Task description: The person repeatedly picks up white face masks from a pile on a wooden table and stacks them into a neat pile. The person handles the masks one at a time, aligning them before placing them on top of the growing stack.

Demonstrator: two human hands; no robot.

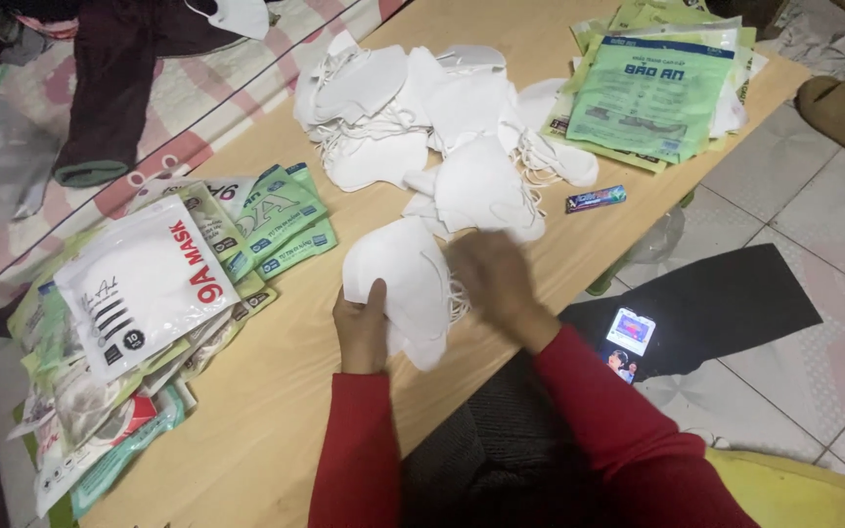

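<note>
The left hand (362, 328) pinched a small stack of white face masks (405, 284) by its lower-left edge, thumb on top, keeping the stack squared above the wooden table (276, 411). The right hand (491, 279), motion-blurred, lay at the stack's three o'clock, touching it; its grip couldn't be told. The loose mask pile (413, 108) sat at twelve o'clock, filled packets (144, 284) at nine.

Filled packets (139, 284) lie left, loose masks (422, 108) behind, on table (276, 411).
</note>
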